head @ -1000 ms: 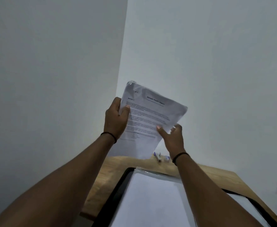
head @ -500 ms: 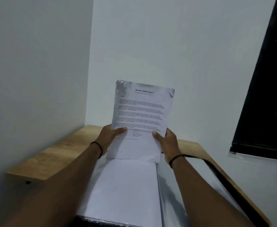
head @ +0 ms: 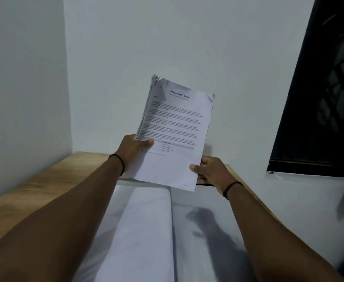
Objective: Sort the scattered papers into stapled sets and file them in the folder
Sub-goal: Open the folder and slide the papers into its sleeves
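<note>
Hidden parts: far edge of the wooden desk (head: pixel 45 180) lost behind the raised sheets; near end of the open folder (head: pixel 218 231) cut off by the bottom edge and crossed by both forearms; dark blurred shape at the right edge too smeared to name; body text on the top page too soft to read; staple, if any, impossible to make out.
Window: dark window (head: pixel 319 88) at upper right, cut off by the frame edge, grille faintly seen inside.
Folder: lies open on the desk, pale pages on both sides of a central crease, black rim showing just under the right hand.
Papers: stack of papers (head: pixel 177 129) held up off the desk above the folder's far end, tilted a little clockwise; several sheets, edges fanned at the upper left corner, upper right corner curled; heading "Sample Health Report", text paragraphs, small table low on the page.
Left hand: left hand (head: pixel 134 151) grips the stack's lower left edge, thumb laid across the front, fingers hidden behind.
Right hand: right hand (head: pixel 209 171) pinches the lower right corner, thumb on the front, fingers curled behind.
Wristbands: thin black band on each wrist.
</note>
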